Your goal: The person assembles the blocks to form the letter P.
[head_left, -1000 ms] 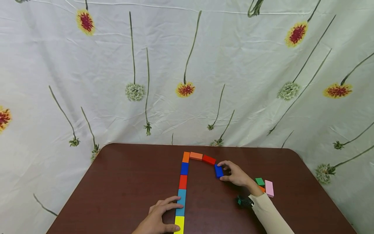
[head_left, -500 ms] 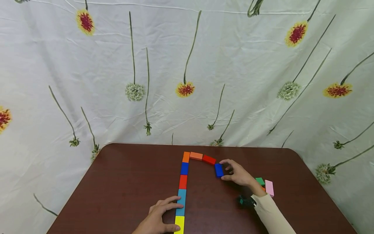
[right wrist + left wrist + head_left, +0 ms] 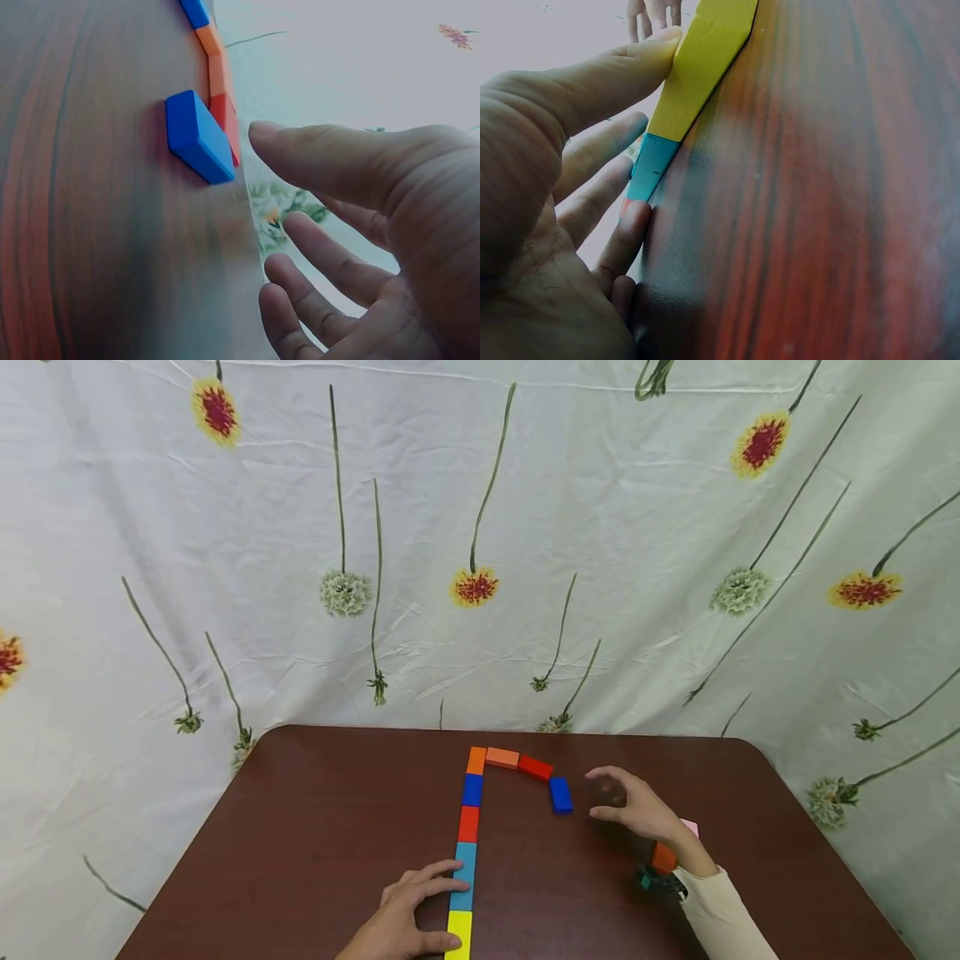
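Head feed: blue rectangular block [image 3: 561, 795] right of centre, lower half of frame, slanting down from the end of a red rectangular block [image 3: 535, 767]; I can't tell whether corners touch. The slant probably carries the bend round. Right hand [image 3: 641, 806] just right of it, apart, fingers loosely curved, gripping nothing. Leftward, a pale-orange block [image 3: 502, 757] meets a straight column of coloured blocks [image 3: 468, 823]. At bottom centre I see the left hand [image 3: 408, 910], thumb on a yellow block [image 3: 462, 927], extended fingers touching a light-blue block [image 3: 461, 901], perhaps steadying the line. Lower right, an orange block [image 3: 663, 857] and pink block [image 3: 689, 827], partly hidden by the right wrist, seem kept within reach. Dark wood-grain tabletop [image 3: 337, 827]; flowered white cloth [image 3: 420, 527] fills the upper frame.
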Motion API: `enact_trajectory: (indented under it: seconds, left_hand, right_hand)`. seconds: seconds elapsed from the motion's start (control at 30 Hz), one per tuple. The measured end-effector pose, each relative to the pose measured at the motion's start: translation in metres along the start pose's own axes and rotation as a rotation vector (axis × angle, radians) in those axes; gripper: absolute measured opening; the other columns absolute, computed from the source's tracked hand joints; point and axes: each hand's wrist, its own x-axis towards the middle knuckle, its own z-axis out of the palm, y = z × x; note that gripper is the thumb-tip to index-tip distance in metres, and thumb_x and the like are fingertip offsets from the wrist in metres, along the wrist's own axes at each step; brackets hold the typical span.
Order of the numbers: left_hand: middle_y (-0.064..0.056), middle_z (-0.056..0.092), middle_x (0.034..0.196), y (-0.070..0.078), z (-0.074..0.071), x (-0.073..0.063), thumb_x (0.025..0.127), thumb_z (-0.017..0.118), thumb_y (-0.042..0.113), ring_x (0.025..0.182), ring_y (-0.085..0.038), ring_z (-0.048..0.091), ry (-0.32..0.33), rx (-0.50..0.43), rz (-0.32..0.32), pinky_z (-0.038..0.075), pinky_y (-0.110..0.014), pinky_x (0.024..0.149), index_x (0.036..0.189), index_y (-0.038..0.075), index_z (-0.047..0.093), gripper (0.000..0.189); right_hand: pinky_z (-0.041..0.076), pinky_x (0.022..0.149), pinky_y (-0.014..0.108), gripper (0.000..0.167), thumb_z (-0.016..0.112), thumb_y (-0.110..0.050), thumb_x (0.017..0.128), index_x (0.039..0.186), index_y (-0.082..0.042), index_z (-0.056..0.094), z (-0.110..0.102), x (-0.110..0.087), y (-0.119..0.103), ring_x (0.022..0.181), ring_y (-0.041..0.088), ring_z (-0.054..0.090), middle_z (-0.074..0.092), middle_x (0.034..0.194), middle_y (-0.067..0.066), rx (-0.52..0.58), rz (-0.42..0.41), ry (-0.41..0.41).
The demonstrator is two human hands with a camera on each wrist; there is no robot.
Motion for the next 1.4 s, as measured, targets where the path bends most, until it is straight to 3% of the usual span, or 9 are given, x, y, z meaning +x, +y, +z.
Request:
enact_trajectory:
  seconds: [0.17,0.43,0.57,0.77,1.0,1.23,1.4]
  left_hand:
    - [0.001,0.05,0.149,-0.001,0.0,0.0,0.083,0.08,0.041,0.124,-0.026,0.042,0.006,0.0,0.011,0.026,-0.063,0.091,0.13,0.03,0.066,0.05]
    - [0.003,0.05,0.15,0.0,0.0,0.0,0.083,0.08,0.041,0.126,-0.03,0.041,0.004,-0.006,-0.002,0.025,-0.063,0.093,0.13,0.033,0.065,0.051]
    - [0.002,0.05,0.15,0.0,-0.001,0.0,0.082,0.08,0.041,0.126,-0.03,0.041,0.002,-0.009,-0.004,0.025,-0.063,0.093,0.13,0.032,0.066,0.051]
    - [0.001,0.05,0.15,0.001,-0.001,0.001,0.082,0.081,0.04,0.126,-0.031,0.041,-0.003,-0.017,-0.01,0.025,-0.062,0.092,0.13,0.031,0.066,0.051]
    - [0.0,0.05,0.15,0.0,-0.001,0.001,0.082,0.081,0.04,0.124,-0.029,0.042,-0.007,-0.016,-0.012,0.027,-0.06,0.089,0.13,0.032,0.066,0.051]
    - [0.0,0.051,0.149,-0.001,0.0,0.001,0.082,0.081,0.041,0.124,-0.029,0.043,0.002,0.006,-0.001,0.028,-0.057,0.087,0.13,0.032,0.066,0.051]
    - [0.0,0.051,0.149,0.0,0.0,0.002,0.082,0.081,0.041,0.124,-0.031,0.043,-0.001,0.011,-0.005,0.029,-0.058,0.087,0.13,0.032,0.066,0.051]
  right_hand:
    - [0.05,0.094,0.047,0.049,0.078,-0.016,0.088,0.132,-0.007,0.059,-0.011,-0.017,0.004,0.113,0.037,0.057,0.06,0.13,0.017,-0.009,0.029,0.037]
    - [0.052,0.087,0.032,0.048,0.077,-0.02,0.089,0.131,-0.003,0.059,-0.035,-0.042,0.016,0.107,0.038,0.057,0.062,0.124,0.018,-0.041,0.014,0.099]
    - [0.053,0.085,0.035,0.049,0.076,-0.019,0.09,0.132,-0.003,0.058,-0.049,-0.054,0.019,0.111,0.038,0.057,0.061,0.129,0.02,-0.033,0.056,0.109]
    - [0.051,0.079,0.031,0.05,0.072,-0.018,0.093,0.136,-0.002,0.054,-0.062,-0.073,0.027,0.113,0.039,0.056,0.056,0.134,0.024,0.015,0.137,0.1]
    - [0.051,0.075,0.027,0.05,0.073,-0.018,0.092,0.135,-0.001,0.054,-0.066,-0.091,0.041,0.102,0.023,0.06,0.059,0.128,0.024,-0.001,0.179,0.114]
    - [0.05,0.074,0.028,0.049,0.075,-0.015,0.09,0.132,0.001,0.057,-0.061,-0.101,0.052,0.098,0.02,0.057,0.059,0.124,0.022,-0.007,0.208,0.11]
    - [0.05,0.073,0.027,0.051,0.077,-0.017,0.088,0.132,0.001,0.056,-0.058,-0.104,0.058,0.091,0.012,0.057,0.06,0.117,0.018,0.019,0.248,0.098]
